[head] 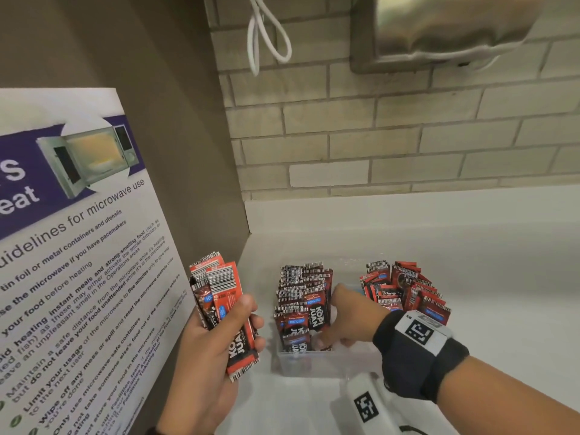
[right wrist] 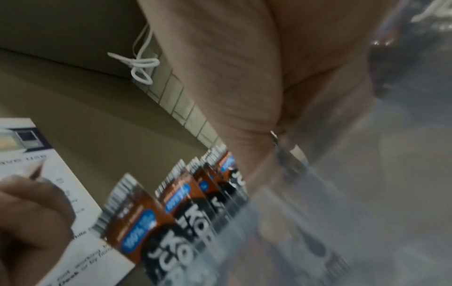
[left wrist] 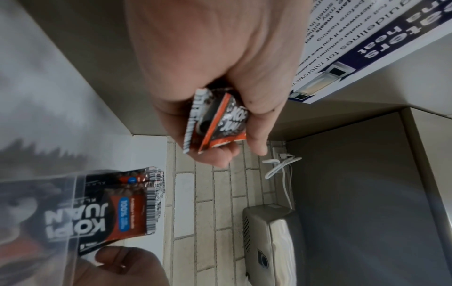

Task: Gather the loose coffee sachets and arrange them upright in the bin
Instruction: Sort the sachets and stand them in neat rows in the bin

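A smooth white countertop (head: 470,277) fills the lower right of the head view, backed by a wall of pale beige brick tiles (head: 392,130) across the upper middle; a looped white cable (head: 266,36) hangs at the top centre and a brushed-metal dispenser (head: 439,29) is fixed to the wall at the upper right. A large white-and-purple poster of microwave guidelines (head: 72,246) leans along the left edge. Near the bottom centre sits a clear plastic bin (head: 314,362) on the counter, holding red-and-black coffee sachets in two clusters — a tight upright row (head: 301,302) on its left side and a looser, tilted bunch (head: 405,290) on its right. The left hand (head: 216,346), lower left of centre and just beside the bin, has its fingers and thumb curled round a held bundle of sachets (head: 222,306) standing nearly upright in the fist. The right hand (head: 348,315), wearing a black wrist strap with a white marker block, reaches down into the gap between the two clusters — its fingertips are low inside the bin against the upright row, but whether they pinch a sachet cannot be told, as the right wrist view is blurred.
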{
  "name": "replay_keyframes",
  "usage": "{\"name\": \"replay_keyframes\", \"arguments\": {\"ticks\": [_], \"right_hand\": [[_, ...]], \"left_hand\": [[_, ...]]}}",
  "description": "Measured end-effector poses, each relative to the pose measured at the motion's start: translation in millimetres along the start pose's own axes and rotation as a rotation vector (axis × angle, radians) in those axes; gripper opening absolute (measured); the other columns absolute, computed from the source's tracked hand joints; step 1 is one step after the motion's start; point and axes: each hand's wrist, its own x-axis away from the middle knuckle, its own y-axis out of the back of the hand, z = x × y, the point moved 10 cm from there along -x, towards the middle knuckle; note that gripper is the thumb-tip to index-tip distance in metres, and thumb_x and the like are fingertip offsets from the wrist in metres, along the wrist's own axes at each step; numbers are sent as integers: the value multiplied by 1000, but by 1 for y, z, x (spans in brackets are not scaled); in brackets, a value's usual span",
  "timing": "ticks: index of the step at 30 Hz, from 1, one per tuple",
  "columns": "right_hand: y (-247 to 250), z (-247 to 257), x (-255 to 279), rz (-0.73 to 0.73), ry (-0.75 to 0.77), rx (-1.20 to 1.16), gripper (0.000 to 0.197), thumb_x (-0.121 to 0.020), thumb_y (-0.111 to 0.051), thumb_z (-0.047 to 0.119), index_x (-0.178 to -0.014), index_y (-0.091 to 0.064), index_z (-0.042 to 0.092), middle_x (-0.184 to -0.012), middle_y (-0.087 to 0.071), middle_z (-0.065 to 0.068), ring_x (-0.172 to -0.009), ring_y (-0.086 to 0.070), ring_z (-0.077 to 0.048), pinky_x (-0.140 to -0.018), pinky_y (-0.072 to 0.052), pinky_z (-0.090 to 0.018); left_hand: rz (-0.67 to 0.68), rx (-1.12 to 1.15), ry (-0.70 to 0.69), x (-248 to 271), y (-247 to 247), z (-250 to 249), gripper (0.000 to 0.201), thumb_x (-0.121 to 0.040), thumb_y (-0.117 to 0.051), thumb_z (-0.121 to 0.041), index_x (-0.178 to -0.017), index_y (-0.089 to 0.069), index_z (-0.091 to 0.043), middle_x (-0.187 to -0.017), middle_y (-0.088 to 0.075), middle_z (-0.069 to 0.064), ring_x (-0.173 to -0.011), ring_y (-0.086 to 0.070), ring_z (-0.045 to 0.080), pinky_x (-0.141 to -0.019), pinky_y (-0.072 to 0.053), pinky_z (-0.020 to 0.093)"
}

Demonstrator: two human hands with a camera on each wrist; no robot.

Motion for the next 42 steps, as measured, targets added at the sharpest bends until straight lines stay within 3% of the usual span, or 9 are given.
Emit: {"name": "replay_keyframes", "arguments": {"ticks": [4,9,16,22,25,28,32,37,42], "right_hand": [[16,1,12,-60,-29,42,50,-75,-77,18,-107,-40,10,-87,-54,-3,-61,-53,-13,-50,-46,-22],[56,57,48,-419,275,-92,22,-85,-65,31,-93,-52,15,-84,-62,-2,-65,-52,-9,-56,-38,-19],[10,102,59,-115,388,-513,22,-75,-77,16,-88,-61,9,-72,-58,-5,-58,-54,-11,-55,-45,-22],[47,102,68,-291,517,-718,13,-82,-68,3,-89,-58,-1,-73,-58,-7,-44,-48,-6,-43,-39,-16],[69,113,87,-316,722,-815,11,-80,-63,-8,-84,-56,-1,-75,-67,-6,-57,-61,-11,-53,-50,-19],[69,123,106,-399,929,-497,26,-72,-64,-18,-75,-61,8,-88,-65,-2,-85,-64,-9,-75,-52,-21],[40,123,111,-521,1039,2,36,-72,-57,-15,-77,-60,21,-99,-55,11,-94,-56,1,-77,-42,-8],[46,120,115,-528,1008,-130,35,-82,-49,-6,-85,-65,25,-105,-54,11,-91,-60,-7,-74,-48,-19],[53,97,77,-255,544,-477,28,-80,-72,10,-103,-62,23,-88,-61,3,-71,-58,-16,-67,-52,-31]], "left_hand": [[9,90,38,3,-7,6,93,-19,-80,-74,-80,-62,-5,-62,-61,10,-43,-56,16,-36,-45,24],[12,146,163,11,-15,16,67,-69,-40,-66,-77,-61,-3,-56,-58,10,-41,-54,15,-33,-42,21],[99,162,279,23,-38,30,55,-75,-45,-58,-90,-68,-10,-57,-54,14,-39,-53,17,-30,-39,20],[147,142,278,26,-41,31,41,-71,-58,-41,-85,-68,-4,-67,-64,12,-46,-57,17,-35,-42,22],[123,167,266,25,-38,28,36,-72,-57,-42,-69,-72,-10,-66,-64,10,-47,-57,15,-34,-42,24],[101,215,216,24,-35,19,24,-71,-62,-33,-76,-67,-10,-69,-64,9,-49,-58,14,-35,-43,24],[107,100,132,22,-34,9,44,-58,-78,-2,-99,-62,-8,-71,-66,7,-51,-60,14,-38,-43,23],[42,-1,56,20,-25,4,44,-58,-72,-10,-101,-63,-10,-80,-72,9,-56,-65,16,-40,-44,23],[78,-70,61,22,-29,7,34,-65,-79,2,-93,-65,-10,-79,-73,11,-55,-66,19,-39,-44,24]]}}
